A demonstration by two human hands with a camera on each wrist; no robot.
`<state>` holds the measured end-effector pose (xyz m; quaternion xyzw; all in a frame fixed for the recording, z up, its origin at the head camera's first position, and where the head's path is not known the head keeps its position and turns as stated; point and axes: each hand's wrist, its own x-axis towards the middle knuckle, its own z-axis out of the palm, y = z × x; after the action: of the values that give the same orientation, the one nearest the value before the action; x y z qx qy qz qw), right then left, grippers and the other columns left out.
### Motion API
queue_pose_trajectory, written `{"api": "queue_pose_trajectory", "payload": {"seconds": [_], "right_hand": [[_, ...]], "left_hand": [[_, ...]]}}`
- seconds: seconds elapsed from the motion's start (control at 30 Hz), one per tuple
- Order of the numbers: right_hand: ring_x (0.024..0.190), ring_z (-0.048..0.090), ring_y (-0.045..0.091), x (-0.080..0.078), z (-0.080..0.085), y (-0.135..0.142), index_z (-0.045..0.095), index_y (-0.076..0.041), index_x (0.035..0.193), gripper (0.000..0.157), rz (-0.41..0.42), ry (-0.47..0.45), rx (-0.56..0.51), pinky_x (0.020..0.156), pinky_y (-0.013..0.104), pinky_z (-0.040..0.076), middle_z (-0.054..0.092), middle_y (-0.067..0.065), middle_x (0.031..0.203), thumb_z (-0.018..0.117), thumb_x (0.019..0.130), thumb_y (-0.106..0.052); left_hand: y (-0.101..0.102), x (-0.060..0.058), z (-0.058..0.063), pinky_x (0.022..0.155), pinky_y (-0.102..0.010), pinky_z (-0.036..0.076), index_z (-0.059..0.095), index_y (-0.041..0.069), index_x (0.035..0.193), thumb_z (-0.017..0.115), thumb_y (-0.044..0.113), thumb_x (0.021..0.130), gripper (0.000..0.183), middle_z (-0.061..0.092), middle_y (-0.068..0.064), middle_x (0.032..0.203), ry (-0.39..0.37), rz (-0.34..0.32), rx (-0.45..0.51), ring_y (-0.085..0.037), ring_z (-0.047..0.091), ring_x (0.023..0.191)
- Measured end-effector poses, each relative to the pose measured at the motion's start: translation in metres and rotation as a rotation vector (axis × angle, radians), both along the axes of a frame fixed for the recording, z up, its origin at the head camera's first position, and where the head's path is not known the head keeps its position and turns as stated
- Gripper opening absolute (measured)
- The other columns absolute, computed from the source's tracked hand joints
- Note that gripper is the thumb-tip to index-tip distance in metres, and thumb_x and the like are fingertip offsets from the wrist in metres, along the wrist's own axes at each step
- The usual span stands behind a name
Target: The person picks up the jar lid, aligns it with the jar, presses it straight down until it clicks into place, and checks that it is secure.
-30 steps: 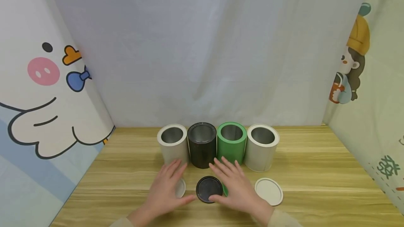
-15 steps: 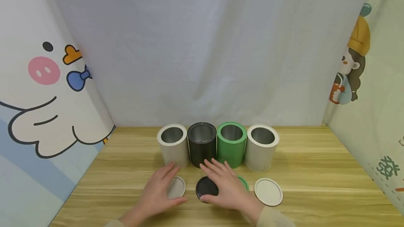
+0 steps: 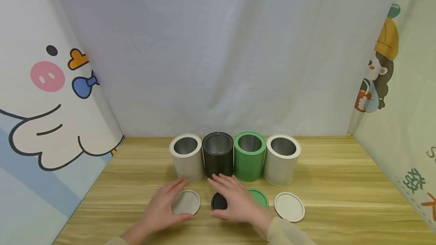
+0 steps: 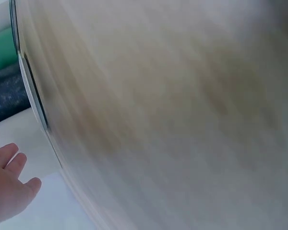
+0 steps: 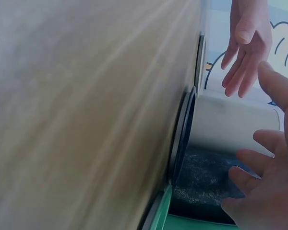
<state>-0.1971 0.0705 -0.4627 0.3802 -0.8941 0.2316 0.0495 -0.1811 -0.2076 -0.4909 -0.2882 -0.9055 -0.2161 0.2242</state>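
In the head view my left hand (image 3: pixel 160 208) is spread beside a light grey round lid (image 3: pixel 188 202), thumb apart from the fingers and nothing held. My right hand (image 3: pixel 236 203) hovers over a black lid (image 3: pixel 218 202), covering much of it. A green lid (image 3: pixel 259 198) shows partly behind that hand, and a cream lid (image 3: pixel 289 207) lies farther right. Behind the lids stand uncovered cans side by side: light grey (image 3: pixel 189 167), black (image 3: pixel 218 163), green (image 3: pixel 249 165) and cream (image 3: pixel 281 169). The right wrist view shows both hands with fingers extended above the table.
The wood-grain table (image 3: pixel 340 184) reaches back to a plain pale curtain (image 3: pixel 218 48). Printed cloths hang at both sides, a cartoon duck (image 3: pixel 51 86) on the left and a cartoon figure (image 3: pixel 378 75) on the right.
Both hands have drifted left. The left hand has uncovered the grey lid, while the right has moved off the green lid and over the black one. Cans and lids have stayed put.
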Motion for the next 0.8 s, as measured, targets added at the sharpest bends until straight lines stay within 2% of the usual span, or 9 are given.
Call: {"api": "queue_pose_trajectory", "payload": {"seconds": [0.17,0.5,0.63,0.8], "right_hand": [[0.140,0.037,0.031,-0.002,-0.002,-0.006,0.045,-0.010,0.149,0.085,0.000,0.002,0.040,0.113,0.058,0.029,0.043,0.010,0.152,0.080,0.080,-0.047],[0.136,0.043,0.031,-0.003,-0.006,-0.018,0.046,-0.008,0.148,0.088,0.010,0.026,0.041,0.112,0.054,0.033,0.046,0.010,0.150,0.081,0.079,-0.049],[0.135,0.043,0.030,-0.005,-0.006,-0.022,0.046,-0.008,0.148,0.088,0.007,-0.005,0.062,0.112,0.050,0.034,0.046,0.010,0.150,0.082,0.078,-0.047],[0.135,0.043,0.028,-0.009,-0.008,-0.027,0.046,-0.008,0.148,0.087,0.002,-0.038,0.089,0.111,0.044,0.037,0.045,0.009,0.151,0.081,0.079,-0.047]], "left_hand": [[-0.010,-0.002,-0.001,0.091,-0.058,0.049,0.060,-0.001,0.133,0.080,0.063,0.070,0.092,0.060,-0.022,0.130,-0.022,-0.029,0.021,-0.042,0.058,0.115],[-0.022,-0.006,-0.005,0.094,-0.061,0.047,0.058,0.000,0.135,0.086,0.057,0.067,0.094,0.058,-0.020,0.133,-0.139,-0.054,0.038,-0.041,0.055,0.119],[-0.027,-0.008,-0.006,0.096,-0.061,0.046,0.057,0.001,0.137,0.088,0.052,0.065,0.094,0.057,-0.018,0.136,-0.192,-0.061,0.044,-0.041,0.054,0.121],[-0.031,-0.010,-0.005,0.097,-0.059,0.046,0.056,0.001,0.138,0.088,0.053,0.065,0.096,0.057,-0.018,0.136,-0.215,-0.081,0.032,-0.039,0.054,0.122]]}}
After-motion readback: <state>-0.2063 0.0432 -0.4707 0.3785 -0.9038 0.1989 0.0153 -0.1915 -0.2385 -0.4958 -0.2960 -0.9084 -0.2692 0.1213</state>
